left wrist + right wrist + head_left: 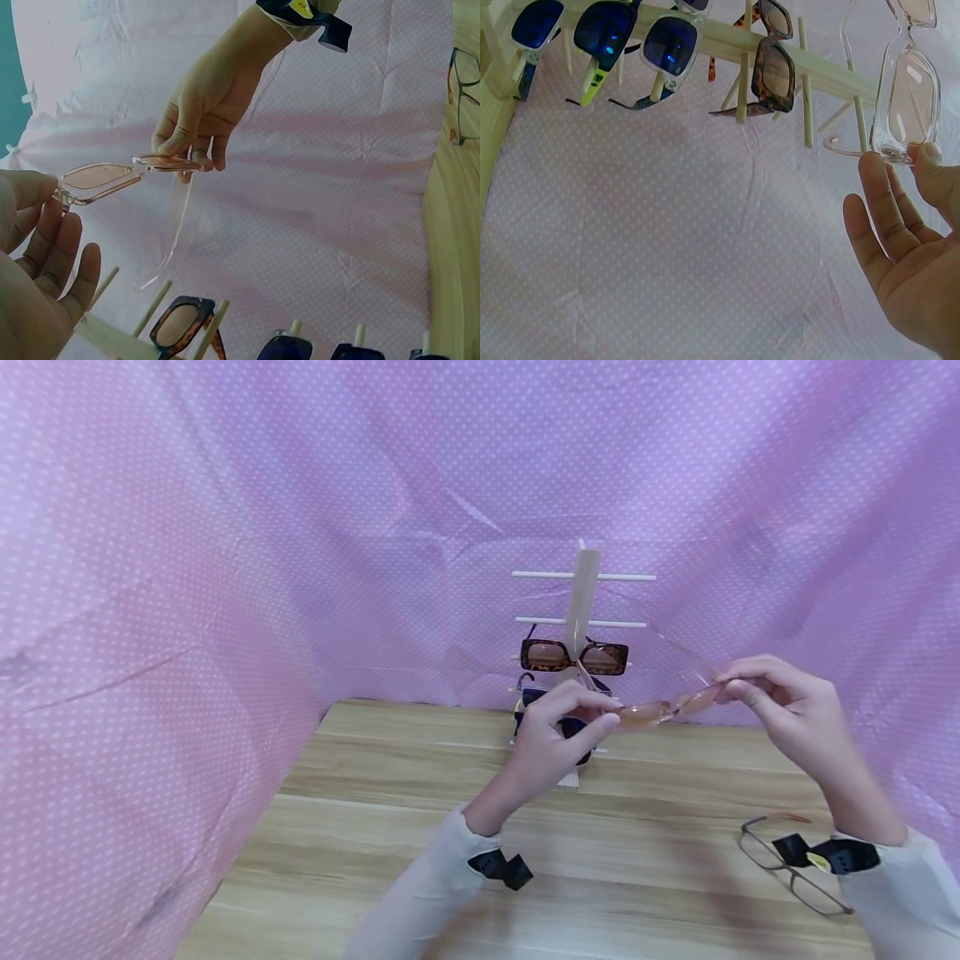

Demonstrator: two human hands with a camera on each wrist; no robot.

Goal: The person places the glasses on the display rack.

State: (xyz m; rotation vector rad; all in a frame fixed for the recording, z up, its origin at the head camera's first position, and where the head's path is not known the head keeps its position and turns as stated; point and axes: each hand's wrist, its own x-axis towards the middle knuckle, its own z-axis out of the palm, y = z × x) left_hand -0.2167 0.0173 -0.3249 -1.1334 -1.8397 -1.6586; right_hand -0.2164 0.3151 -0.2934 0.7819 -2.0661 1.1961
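Both hands hold a pair of clear-framed sunglasses point(643, 715) with pinkish-brown lenses, up in front of a wooden display rack point(583, 589). My left hand point(553, 731) pinches one end of the frame between thumb and fingers. At the other end, my right hand point(798, 706) pinches the corner by the hinge, as the right wrist view also shows. The temple arms are unfolded and point toward the rack. Tortoiseshell sunglasses point(606, 658) rest on a rung behind; in the right wrist view, several blue-lensed sunglasses point(671, 45) sit on rungs farther down.
Thin-framed eyeglasses point(780, 867) lie on the wooden table point(360, 827) at the right, close to the right wrist. White rungs point(626, 577) stick out both sides of the rack's upper post. A pink dotted cloth point(375, 527) hangs behind and around the table.
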